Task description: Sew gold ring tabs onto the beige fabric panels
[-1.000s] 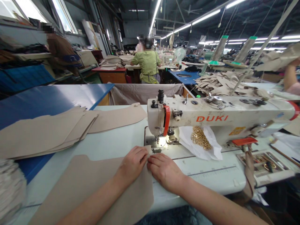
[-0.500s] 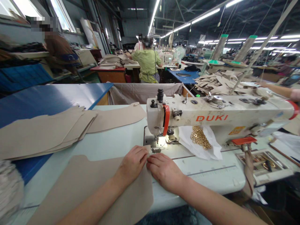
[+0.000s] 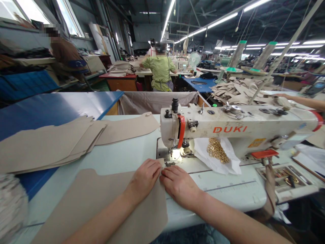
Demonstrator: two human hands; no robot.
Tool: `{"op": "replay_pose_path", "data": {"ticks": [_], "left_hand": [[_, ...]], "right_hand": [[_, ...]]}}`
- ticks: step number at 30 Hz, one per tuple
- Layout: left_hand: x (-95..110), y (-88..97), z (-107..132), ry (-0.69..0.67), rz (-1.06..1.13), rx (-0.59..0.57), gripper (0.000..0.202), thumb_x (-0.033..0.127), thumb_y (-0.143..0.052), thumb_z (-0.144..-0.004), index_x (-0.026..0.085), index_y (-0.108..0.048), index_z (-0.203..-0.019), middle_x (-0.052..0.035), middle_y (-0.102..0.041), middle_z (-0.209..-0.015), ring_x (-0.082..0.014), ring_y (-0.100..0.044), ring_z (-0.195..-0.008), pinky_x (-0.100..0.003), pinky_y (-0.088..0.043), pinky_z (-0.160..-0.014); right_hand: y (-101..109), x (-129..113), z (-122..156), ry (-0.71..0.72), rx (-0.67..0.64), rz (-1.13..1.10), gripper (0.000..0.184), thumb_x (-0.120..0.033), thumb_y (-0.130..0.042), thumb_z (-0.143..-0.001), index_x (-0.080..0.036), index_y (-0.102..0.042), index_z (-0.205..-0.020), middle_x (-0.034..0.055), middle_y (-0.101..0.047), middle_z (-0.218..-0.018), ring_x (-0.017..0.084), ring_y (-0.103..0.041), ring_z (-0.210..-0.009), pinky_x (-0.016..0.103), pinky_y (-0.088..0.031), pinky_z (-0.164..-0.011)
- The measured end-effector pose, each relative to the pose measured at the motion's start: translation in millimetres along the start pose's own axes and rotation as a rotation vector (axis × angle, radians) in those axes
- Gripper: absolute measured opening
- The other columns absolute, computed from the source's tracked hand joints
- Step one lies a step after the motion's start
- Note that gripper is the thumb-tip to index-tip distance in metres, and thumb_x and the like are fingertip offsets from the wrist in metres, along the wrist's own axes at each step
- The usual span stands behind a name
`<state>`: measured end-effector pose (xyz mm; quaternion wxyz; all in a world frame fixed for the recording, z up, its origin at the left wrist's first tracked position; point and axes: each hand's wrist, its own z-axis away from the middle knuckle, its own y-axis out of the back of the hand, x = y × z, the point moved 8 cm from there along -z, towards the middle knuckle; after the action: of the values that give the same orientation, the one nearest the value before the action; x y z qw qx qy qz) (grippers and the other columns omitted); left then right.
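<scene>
A large beige fabric panel (image 3: 101, 200) lies on the pale table in front of the sewing machine (image 3: 200, 125). My left hand (image 3: 146, 176) is closed at the panel's upper right corner, its fingertips bent over the edge. Right beside it, my right hand (image 3: 177, 184) pinches the same edge, with the fingertips of both hands nearly meeting. Both thumbs are mostly hidden. The corner sits just short of the lit needle plate (image 3: 175, 154), in front of the presser foot.
Stacked beige panels (image 3: 45, 142) lie at the left, with another panel (image 3: 129, 128) behind. Gold-coloured metal rings (image 3: 217, 150) rest on white paper under the machine arm. A parts tray (image 3: 289, 179) stands right. A co-worker in green (image 3: 159, 69) sits ahead.
My hands and the panel stay almost in place; the view has shifted slightly. At the far right, another person's arm has drawn back a little.
</scene>
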<state>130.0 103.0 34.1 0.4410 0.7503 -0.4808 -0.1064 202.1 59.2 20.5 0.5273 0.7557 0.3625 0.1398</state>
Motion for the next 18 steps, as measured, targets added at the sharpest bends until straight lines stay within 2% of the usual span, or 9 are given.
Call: {"op": "replay_pose_path", "data": {"ticks": [18], "left_hand": [[0.8, -0.2, -0.2, -0.002, -0.015, 0.016, 0.025, 0.014, -0.04, -0.091, 0.018, -0.059, -0.074, -0.0038, -0.064, -0.073, -0.0172, -0.057, -0.073, -0.031, -0.051, -0.068]], "right_hand": [[3.9, -0.7, 0.1, -0.008, 0.039, -0.008, 0.013, -0.014, -0.054, -0.087, -0.011, -0.063, -0.097, 0.0097, -0.065, -0.101, 0.023, -0.054, -0.098, 0.035, -0.044, -0.09]]}}
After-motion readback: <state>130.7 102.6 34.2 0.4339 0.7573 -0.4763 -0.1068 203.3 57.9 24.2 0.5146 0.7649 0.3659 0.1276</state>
